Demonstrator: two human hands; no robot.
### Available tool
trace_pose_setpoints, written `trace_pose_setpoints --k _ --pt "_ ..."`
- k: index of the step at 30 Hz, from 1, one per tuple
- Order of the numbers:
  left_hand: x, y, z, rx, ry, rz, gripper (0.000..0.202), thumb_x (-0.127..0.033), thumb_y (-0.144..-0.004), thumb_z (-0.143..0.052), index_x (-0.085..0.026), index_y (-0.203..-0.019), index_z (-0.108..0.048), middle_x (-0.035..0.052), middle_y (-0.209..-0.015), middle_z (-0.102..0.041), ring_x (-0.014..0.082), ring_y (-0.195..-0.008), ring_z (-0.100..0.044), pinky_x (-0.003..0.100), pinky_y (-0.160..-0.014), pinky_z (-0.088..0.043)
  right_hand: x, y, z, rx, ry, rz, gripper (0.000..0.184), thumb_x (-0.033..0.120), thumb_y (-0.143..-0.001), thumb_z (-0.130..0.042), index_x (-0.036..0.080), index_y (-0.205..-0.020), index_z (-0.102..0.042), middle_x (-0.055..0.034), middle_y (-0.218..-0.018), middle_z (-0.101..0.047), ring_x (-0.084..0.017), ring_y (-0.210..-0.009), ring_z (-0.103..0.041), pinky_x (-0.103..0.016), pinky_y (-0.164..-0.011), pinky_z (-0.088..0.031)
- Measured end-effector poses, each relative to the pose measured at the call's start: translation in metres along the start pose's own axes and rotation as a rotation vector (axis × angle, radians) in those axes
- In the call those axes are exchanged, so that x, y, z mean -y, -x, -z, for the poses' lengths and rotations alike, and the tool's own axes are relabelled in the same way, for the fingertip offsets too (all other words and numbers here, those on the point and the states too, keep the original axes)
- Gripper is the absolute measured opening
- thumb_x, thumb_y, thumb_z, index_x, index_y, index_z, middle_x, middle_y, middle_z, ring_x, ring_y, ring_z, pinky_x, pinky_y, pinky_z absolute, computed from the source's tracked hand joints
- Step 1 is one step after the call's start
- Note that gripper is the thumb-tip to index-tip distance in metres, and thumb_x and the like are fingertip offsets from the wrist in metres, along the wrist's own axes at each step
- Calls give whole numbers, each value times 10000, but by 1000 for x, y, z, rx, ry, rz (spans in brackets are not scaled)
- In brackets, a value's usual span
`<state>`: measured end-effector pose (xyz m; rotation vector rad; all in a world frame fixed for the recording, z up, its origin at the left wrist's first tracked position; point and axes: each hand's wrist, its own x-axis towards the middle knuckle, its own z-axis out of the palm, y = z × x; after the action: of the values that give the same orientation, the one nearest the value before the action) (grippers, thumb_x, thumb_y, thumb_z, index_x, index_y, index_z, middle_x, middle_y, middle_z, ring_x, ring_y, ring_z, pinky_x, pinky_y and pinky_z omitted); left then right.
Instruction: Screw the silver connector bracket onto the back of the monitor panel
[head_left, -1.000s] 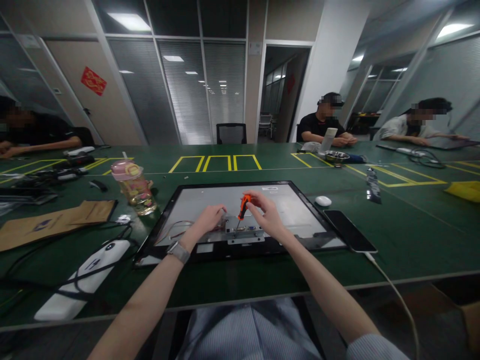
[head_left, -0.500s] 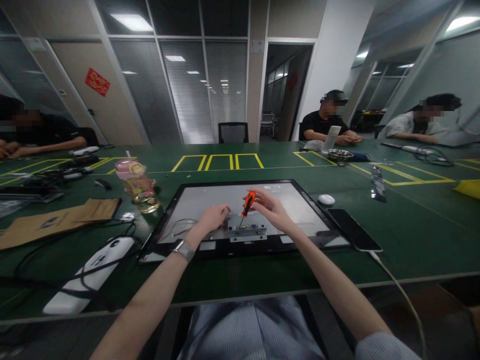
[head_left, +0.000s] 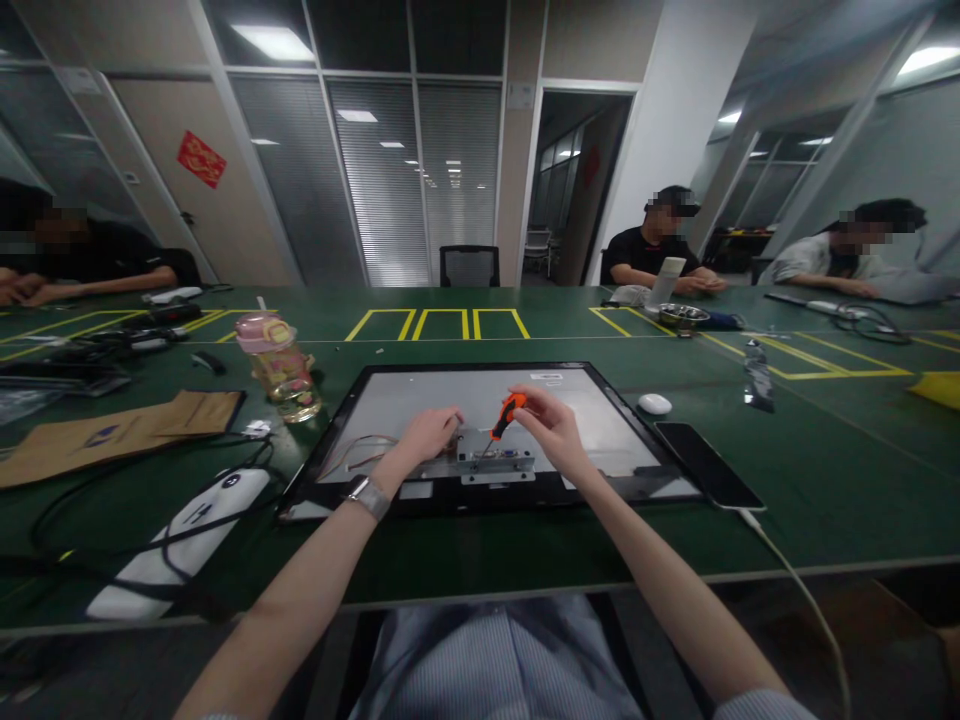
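Note:
A flat monitor panel (head_left: 585, 425) lies face down on the green table, with a small metal board (head_left: 491, 463) near its front edge. My right hand (head_left: 550, 427) is closed around an orange-handled screwdriver (head_left: 508, 415), tilted, its tip down on the metal board. My left hand (head_left: 424, 436), a watch on its wrist, rests with curled fingers on the left end of that board; what it pinches, if anything, is hidden. Thin wires (head_left: 360, 452) run left from the board across the panel.
A pink drink bottle (head_left: 281, 368), a brown paper bag (head_left: 120, 433) and a white panda-shaped case (head_left: 176, 540) with black cables lie left. A white mouse (head_left: 655, 404) and a phone (head_left: 709, 465) with its cable lie right. Three other people sit at the table's far sides.
The screwdriver handle has tipped from near upright to leaning right and lower. My left hand has stayed on the board. The view has shifted slightly.

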<state>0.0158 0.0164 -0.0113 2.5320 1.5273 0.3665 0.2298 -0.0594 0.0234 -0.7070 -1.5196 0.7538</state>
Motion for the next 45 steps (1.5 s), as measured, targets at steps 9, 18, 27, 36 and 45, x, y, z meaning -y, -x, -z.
trace_pose_setpoints --k 9,18,27,36,45 --pt "1 -1 0 12 9 11 345 -267 -889 -305 -228 -1056 -604 49 -928 -681 195 -852 -621 267 -733 -426 0 3 0 -75 174 110 253 273 -787 -645 246 -1038 -627 -31 -866 -608 -176 -805 -598 -349 -773 -499" --pt "-2 -1 2 5 20 14 325 -238 -868 -323 -228 -1025 -608 49 -872 -689 196 -813 -627 265 -709 -419 7 1 0 43 172 84 228 247 -869 -529 246 -1084 -604 -55 -987 -624 -191 -920 -602 -344 -818 -482" --pt "-2 0 3 1 10 38 322 -256 -870 -333 -238 -1043 -604 30 -742 -677 181 -733 -624 246 -662 -406 20 -27 -4 268 115 46 202 289 -844 -567 227 -1020 -643 -71 -1074 -596 -188 -984 -589 -321 -821 -498" --pt "-3 -1 3 7 13 45 310 -252 -863 -353 -233 -1031 -612 38 -814 -684 186 -773 -619 259 -695 -421 -1 -8 5 154 -218 -74 295 338 -879 -512 253 -1156 -570 -81 -1171 -593 -223 -1024 -602 -428 -892 -477" --pt "-2 0 3 0 10 21 309 -239 -864 -348 -242 -1032 -608 38 -843 -685 191 -796 -623 266 -704 -419 -4 -8 4 191 -246 -85 359 301 -855 -551 269 -1211 -531 -76 -1146 -615 -224 -1004 -623 -438 -897 -471"
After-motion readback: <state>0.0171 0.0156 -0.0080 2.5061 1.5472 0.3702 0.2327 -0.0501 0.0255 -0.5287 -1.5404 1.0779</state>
